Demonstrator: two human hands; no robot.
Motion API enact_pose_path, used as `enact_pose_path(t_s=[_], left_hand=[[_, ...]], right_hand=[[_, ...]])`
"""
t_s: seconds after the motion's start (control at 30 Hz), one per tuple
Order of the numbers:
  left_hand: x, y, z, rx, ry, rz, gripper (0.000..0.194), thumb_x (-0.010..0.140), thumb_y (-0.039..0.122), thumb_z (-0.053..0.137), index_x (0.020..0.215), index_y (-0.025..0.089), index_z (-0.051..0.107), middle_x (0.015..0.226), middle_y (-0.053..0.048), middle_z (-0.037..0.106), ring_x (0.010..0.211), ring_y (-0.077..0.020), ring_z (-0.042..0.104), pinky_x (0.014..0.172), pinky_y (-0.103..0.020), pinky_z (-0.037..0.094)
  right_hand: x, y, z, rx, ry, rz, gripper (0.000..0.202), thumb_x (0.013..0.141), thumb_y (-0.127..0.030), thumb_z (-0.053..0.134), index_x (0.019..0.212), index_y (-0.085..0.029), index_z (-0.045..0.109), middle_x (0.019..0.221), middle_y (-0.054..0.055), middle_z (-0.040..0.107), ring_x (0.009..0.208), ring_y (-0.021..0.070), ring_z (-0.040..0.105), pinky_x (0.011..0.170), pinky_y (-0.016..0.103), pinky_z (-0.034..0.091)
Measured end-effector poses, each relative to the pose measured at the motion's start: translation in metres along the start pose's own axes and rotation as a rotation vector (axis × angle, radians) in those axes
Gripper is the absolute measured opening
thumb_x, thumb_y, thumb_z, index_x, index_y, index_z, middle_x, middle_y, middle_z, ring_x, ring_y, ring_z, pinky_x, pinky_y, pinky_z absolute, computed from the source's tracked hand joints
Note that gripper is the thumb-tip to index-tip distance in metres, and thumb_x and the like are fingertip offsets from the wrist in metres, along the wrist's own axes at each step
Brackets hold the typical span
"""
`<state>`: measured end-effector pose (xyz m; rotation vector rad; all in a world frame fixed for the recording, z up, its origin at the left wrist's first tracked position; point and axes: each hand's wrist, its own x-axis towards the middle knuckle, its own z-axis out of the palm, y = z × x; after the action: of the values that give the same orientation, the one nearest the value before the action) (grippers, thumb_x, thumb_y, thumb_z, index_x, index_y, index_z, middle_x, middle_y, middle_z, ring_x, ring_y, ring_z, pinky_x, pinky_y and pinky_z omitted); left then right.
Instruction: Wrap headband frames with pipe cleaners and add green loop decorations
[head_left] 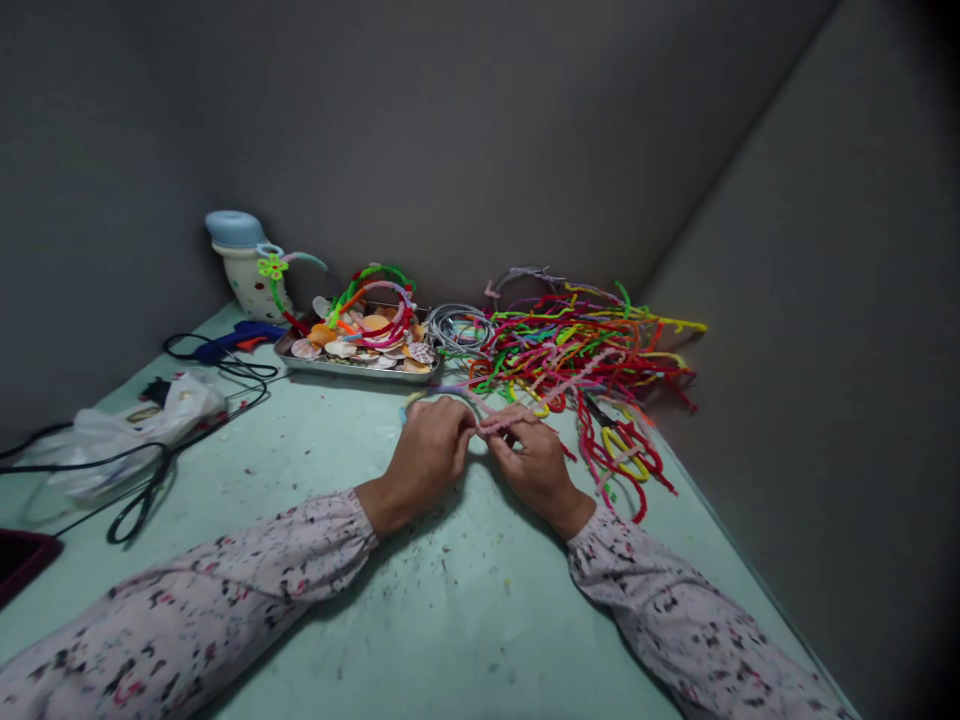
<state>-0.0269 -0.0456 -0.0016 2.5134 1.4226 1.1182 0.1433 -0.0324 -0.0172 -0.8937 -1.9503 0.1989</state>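
Near the middle of the table, my left hand [429,457] and my right hand [531,462] face each other, fingertips almost touching. Both are closed in a pinch on a fuzzy pink pipe cleaner [587,378], which runs up to the right from my right hand. A thin hoop wrapped in pale purple and yellow [436,391] curves behind my left hand; its lower part is hidden by the fingers. Just behind my right hand lies a large pile of colourful pipe cleaners [555,335].
A metal tray [352,371] holds shells and wrapped hoops. Grey wire rings [459,328] lie beside it. A lidded bottle [244,265] stands back left. Black cables [169,452], a plastic bag [142,430] and a dark-red-edged device [26,562] are left. Scissors [600,415] lie right.
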Motion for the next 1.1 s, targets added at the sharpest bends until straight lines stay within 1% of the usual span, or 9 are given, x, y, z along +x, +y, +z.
enact_pose_path(t_s=[0.07,0.3,0.47,0.63,0.83,1.1], left_hand=[[0.0,0.0,0.0,0.003,-0.002,0.004,0.007,0.086,0.012,0.051,0.087,0.018,0.052,0.083,-0.002,0.058,0.078,-0.0182,0.051,0.076,-0.034,0.037],[0.0,0.0,0.0,0.009,-0.009,0.015,0.007,0.086,0.011,0.051,0.088,0.018,0.052,0.081,-0.002,0.058,0.078,-0.0186,0.052,0.074,-0.034,0.036],[0.0,0.0,0.0,0.01,-0.023,0.022,0.007,0.085,0.011,0.05,0.089,0.018,0.052,0.082,-0.003,0.058,0.078,-0.0191,0.052,0.075,-0.035,0.036],[-0.001,0.0,0.0,0.008,-0.018,0.021,0.007,0.086,0.012,0.049,0.088,0.018,0.052,0.082,-0.003,0.058,0.079,-0.0192,0.052,0.075,-0.035,0.036],[0.0,0.002,-0.001,0.007,-0.005,0.025,0.006,0.085,0.012,0.05,0.087,0.018,0.052,0.082,-0.003,0.059,0.079,-0.019,0.052,0.076,-0.035,0.036],[-0.001,0.002,0.0,-0.005,-0.015,0.045,0.006,0.085,0.012,0.05,0.088,0.018,0.052,0.081,-0.003,0.058,0.078,-0.0194,0.052,0.075,-0.035,0.036]], right_hand=[[-0.001,0.0,0.0,-0.013,0.0,0.024,0.012,0.084,-0.016,0.057,0.09,-0.02,0.067,0.089,0.007,0.07,0.09,0.021,0.064,0.083,0.035,0.05],[0.001,-0.004,-0.002,0.014,-0.041,0.15,0.008,0.084,-0.019,0.059,0.086,-0.017,0.067,0.082,0.006,0.066,0.078,0.0193,0.06,0.071,0.031,0.047],[0.004,-0.007,-0.004,0.09,-0.06,0.194,0.006,0.084,-0.018,0.059,0.083,-0.018,0.065,0.081,0.004,0.064,0.077,0.0173,0.059,0.072,0.029,0.045],[0.003,-0.006,-0.002,0.176,-0.094,0.251,0.007,0.086,-0.022,0.058,0.085,-0.018,0.064,0.082,0.004,0.063,0.077,0.0167,0.059,0.071,0.029,0.045],[0.002,-0.009,-0.003,0.236,-0.098,0.272,0.011,0.087,-0.026,0.057,0.091,-0.018,0.063,0.088,0.005,0.062,0.08,0.0164,0.059,0.07,0.027,0.047],[0.003,-0.01,-0.004,0.194,-0.096,0.279,0.016,0.088,-0.026,0.054,0.077,-0.018,0.061,0.073,0.001,0.056,0.068,0.0144,0.052,0.064,0.027,0.04]])
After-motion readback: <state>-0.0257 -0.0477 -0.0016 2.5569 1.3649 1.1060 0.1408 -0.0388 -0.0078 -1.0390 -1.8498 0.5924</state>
